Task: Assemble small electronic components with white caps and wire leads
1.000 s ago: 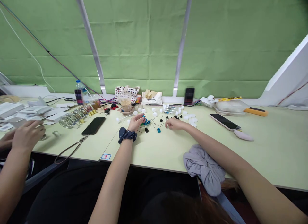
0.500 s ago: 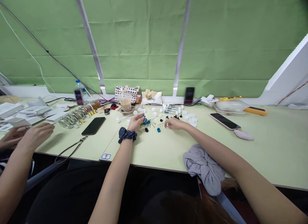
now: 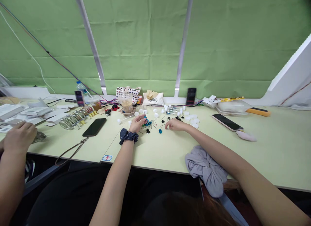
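Note:
My left hand [image 3: 137, 123], with a dark spotted scrunchie at its wrist, pinches a small blue piece [image 3: 145, 117] that has a thin pin standing up from it. Right beside those fingers lies a cluster of blue pieces [image 3: 147, 123] among thin metal pins [image 3: 154, 125]. My right hand [image 3: 176, 125] is low over the table, its fingertips closed together; what they hold, if anything, is too small to name. Between the hands sit a single blue piece [image 3: 160, 131] and a black piece [image 3: 148, 131]. More black pieces [image 3: 178, 118] are just behind my right hand.
Clear tubes [image 3: 172, 111] and white round caps [image 3: 194, 121] lie behind my hands. A drink cup [image 3: 126, 106] stands at the back. Phones [image 3: 94, 127] flank the work area, and a grey cloth [image 3: 206, 171] hangs at the front edge. A co-worker's hand [image 3: 20, 137] is at left.
My right fingertips have shifted very slightly left. My left hand stays put with the blue piece. The co-worker's hand at left has moved left, over a shiny object.

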The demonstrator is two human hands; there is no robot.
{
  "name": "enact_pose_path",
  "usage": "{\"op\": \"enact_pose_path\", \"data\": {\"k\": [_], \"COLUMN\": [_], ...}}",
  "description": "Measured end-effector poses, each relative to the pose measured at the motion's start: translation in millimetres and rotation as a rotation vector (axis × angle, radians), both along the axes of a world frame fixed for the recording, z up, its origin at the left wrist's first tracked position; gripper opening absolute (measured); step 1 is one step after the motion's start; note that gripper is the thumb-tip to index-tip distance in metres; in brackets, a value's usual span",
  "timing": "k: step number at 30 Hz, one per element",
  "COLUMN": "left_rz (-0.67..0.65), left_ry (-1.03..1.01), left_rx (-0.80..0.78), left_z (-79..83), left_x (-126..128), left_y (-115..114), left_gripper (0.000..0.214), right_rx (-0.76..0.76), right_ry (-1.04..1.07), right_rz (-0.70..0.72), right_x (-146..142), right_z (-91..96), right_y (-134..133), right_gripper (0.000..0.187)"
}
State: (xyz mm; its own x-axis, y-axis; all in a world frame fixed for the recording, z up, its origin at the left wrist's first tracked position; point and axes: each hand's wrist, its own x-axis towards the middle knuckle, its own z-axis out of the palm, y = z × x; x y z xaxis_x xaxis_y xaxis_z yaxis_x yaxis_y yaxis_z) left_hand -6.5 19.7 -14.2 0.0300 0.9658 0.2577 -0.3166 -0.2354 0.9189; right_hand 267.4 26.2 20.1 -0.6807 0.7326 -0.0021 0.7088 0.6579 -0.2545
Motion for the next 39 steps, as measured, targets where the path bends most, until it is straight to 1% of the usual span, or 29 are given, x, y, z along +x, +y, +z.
{"op": "enact_pose_path", "data": {"k": [9, 19, 35, 39], "left_rz": [-0.003, -0.020, -0.021, -0.026], "left_ry": [0.004, -0.011, -0.008, -0.011], "left_rx": [-0.006, -0.004, -0.013, -0.009], "left_z": [-1.9, -4.7, -2.1, -3.1], "left_x": [-1, -2, -1, -2], "left_y": [2, 5, 3, 3], "left_gripper": [0.050, 0.051, 0.049, 0.049], "right_rx": [0.021, 0.040, 0.091, 0.099], "right_ry": [-0.017, 0.033, -0.013, -0.037], "right_rz": [0.002, 0.000, -0.006, -0.041], "right_x": [-1, 0, -3, -3], "right_z": [-5.9, -12.7, -5.6, -4.9], "right_y": [7, 11, 5, 4], "right_gripper": [0.035, 0.036, 0.036, 0.035]}}
